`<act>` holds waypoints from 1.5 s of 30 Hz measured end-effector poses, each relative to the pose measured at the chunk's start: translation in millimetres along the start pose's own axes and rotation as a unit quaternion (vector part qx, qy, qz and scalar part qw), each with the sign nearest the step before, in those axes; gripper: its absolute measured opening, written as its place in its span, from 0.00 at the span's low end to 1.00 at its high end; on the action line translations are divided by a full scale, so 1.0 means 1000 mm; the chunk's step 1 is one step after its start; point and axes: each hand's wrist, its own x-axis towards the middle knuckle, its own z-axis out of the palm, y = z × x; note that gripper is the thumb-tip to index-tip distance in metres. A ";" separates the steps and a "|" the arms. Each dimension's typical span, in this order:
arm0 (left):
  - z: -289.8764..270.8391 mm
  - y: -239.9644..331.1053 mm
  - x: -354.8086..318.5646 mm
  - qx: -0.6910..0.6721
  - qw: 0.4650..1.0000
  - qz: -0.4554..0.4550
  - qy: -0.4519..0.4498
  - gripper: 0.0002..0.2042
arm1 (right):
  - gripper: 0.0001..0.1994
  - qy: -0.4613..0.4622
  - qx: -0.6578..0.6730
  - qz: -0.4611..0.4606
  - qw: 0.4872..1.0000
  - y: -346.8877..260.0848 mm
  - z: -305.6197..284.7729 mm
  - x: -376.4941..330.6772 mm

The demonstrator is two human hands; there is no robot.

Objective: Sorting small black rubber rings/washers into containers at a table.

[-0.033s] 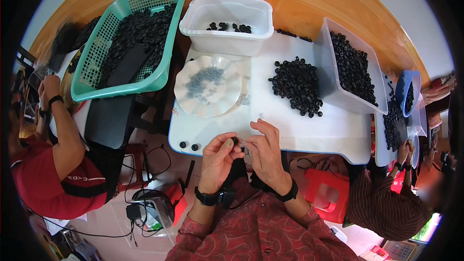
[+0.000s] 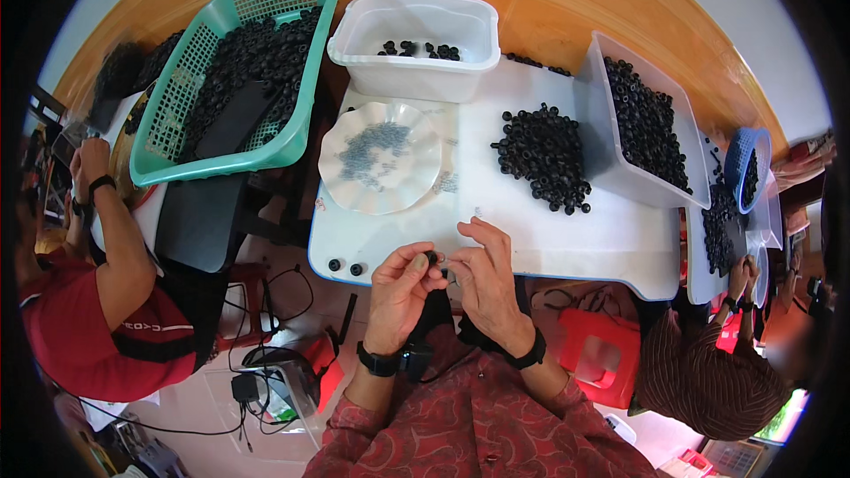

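Both hands meet at the near edge of the white tabletop: the left hand pinches a small black ring between thumb and fingertips, and the right hand has its fingers curled in beside that ring, closed on something too small to make out. Each wrist carries a dark band. Taking the ring as the mark, two more loose black rings lie to its left on the tabletop's edge. Just beyond it sits a white scalloped plate holding tiny grey parts. Beyond and to the right of the ring spreads a heap of black rings, touching the tabletop directly. Farther back stands a white tub with a few rings inside, and to the right a second clear tub is filled with them. Far to the back left, a teal basket holds many more, with a flat black sheet lying in it. A person in a red shirt sits well to the left, another in a striped top to the right.
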 end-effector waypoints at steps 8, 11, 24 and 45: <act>0.001 -0.009 0.000 0.010 1.000 -0.009 -0.010 0.11 | 0.06 -0.007 0.013 -0.009 1.000 0.001 -0.006 0.001; 0.004 -0.010 0.000 0.023 1.000 -0.009 -0.003 0.11 | 0.06 -0.025 0.002 -0.009 1.000 0.000 -0.013 0.002; 0.012 -0.017 -0.001 0.088 0.996 -0.013 -0.010 0.10 | 0.07 -0.038 -0.027 -0.014 0.999 0.006 -0.024 -0.005; 0.019 -0.029 0.000 0.047 0.995 -0.069 -0.051 0.10 | 0.05 -0.028 0.088 0.034 0.995 0.016 -0.036 -0.018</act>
